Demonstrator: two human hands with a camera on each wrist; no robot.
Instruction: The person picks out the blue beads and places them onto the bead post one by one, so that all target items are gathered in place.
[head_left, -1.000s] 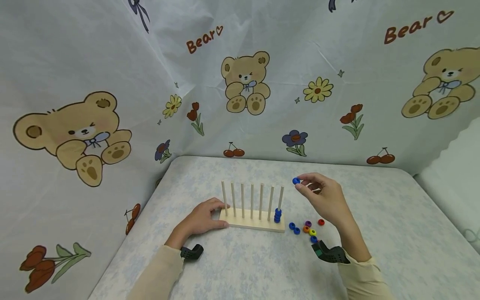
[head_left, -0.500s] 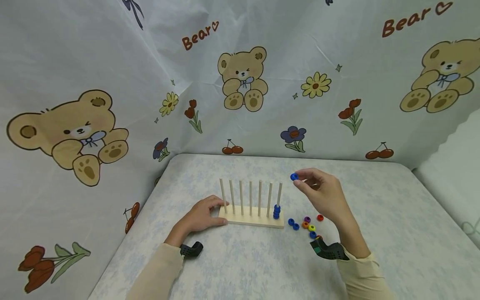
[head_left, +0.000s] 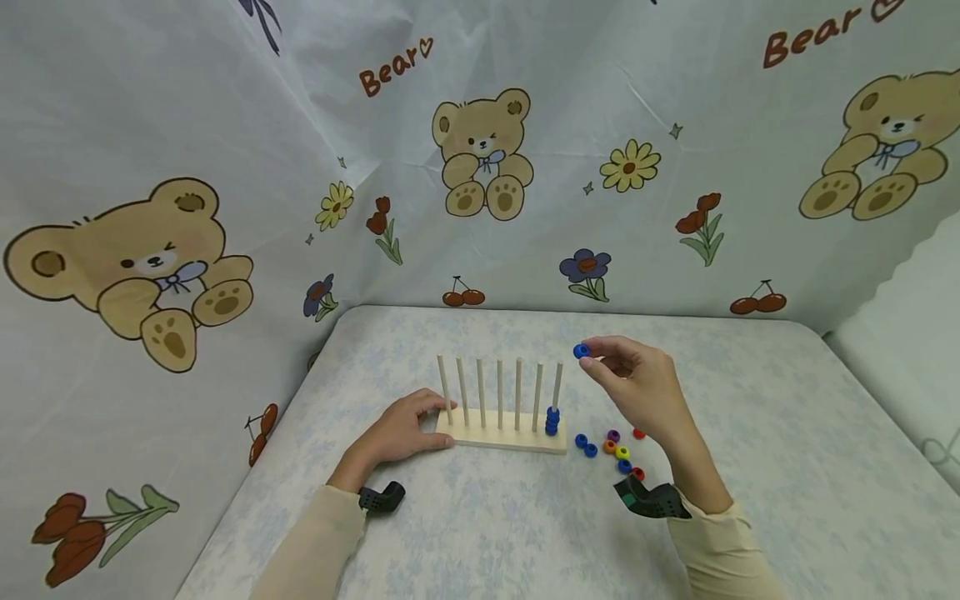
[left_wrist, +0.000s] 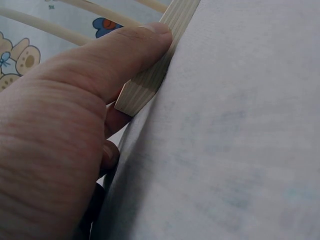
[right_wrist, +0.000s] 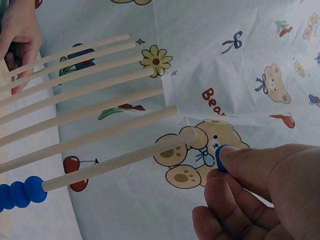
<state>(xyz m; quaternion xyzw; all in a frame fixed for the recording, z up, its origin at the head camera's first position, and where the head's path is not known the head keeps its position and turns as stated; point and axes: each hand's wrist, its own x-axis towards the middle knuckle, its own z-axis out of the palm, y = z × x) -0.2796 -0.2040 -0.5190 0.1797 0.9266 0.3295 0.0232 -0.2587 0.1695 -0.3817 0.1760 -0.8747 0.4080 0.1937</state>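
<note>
A wooden peg stand (head_left: pixel 498 437) with a row of upright pegs sits on the table. Blue beads (head_left: pixel 552 422) are stacked at the foot of its rightmost peg. My left hand (head_left: pixel 401 429) grips the stand's left end, thumb along the front edge, as the left wrist view also shows with the wooden base (left_wrist: pixel 142 87). Between thumb and fingertips my right hand (head_left: pixel 637 383) pinches a blue bead (head_left: pixel 581 351), up to the right of the rightmost peg's top. In the right wrist view that bead (right_wrist: pixel 220 158) is apart from the peg tip and partly hidden by the thumb.
Loose beads lie right of the stand: two blue ones (head_left: pixel 586 446), then a purple bead (head_left: pixel 613 436), an orange bead (head_left: pixel 610 447), a yellow bead (head_left: pixel 622 452), another blue bead (head_left: pixel 625 467) and red ones (head_left: pixel 638 474). A bear-printed cloth (head_left: pixel 405 167) hangs behind the table.
My right hand has moved slightly left with the blue bead, closer to the rightmost peg. The left hand keeps its hold on the stand. The head view has shifted a little.
</note>
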